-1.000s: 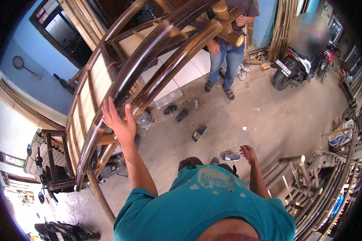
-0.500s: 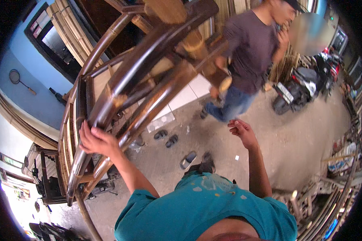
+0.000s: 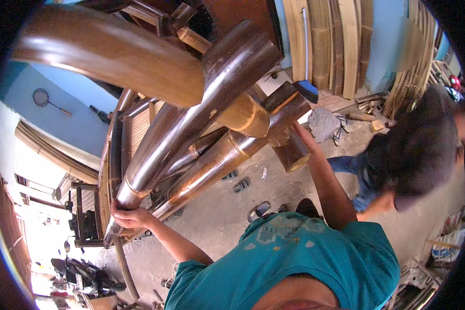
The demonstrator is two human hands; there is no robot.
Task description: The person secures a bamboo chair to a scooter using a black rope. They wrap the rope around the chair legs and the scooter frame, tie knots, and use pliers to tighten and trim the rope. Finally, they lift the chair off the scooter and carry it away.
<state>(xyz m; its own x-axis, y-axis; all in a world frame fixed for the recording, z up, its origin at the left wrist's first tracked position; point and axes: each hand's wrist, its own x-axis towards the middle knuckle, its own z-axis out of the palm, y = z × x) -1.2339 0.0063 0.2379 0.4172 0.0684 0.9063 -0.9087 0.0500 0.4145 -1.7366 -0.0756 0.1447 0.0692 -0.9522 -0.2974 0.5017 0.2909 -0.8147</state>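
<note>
A large piece of dark, glossy bamboo furniture [image 3: 191, 124] fills the upper left and middle, its thick poles running diagonally. My left hand [image 3: 132, 216] is closed round the lower left end of its long upper pole. My right arm reaches up to the frame's right end. There my right hand [image 3: 299, 130] goes behind a short dark pole [image 3: 290, 106], which hides its fingers. Below that, a cut bamboo stub [image 3: 292, 155] points down. A broad brown bamboo piece [image 3: 108, 57] crosses close to the camera at the upper left.
At the right a person in a dark shirt [image 3: 416, 150] is bent over, blurred. Sandals [image 3: 258, 211] lie on the concrete floor before me. Bamboo slats [image 3: 320, 46] and a blue broom [image 3: 307, 90] lean on the back wall. A motorbike [image 3: 85, 274] stands at the lower left.
My right hand has gone from free air up to the frame's right end. My left hand stays on the pole. The other person has moved right and bent down. My view has shifted.
</note>
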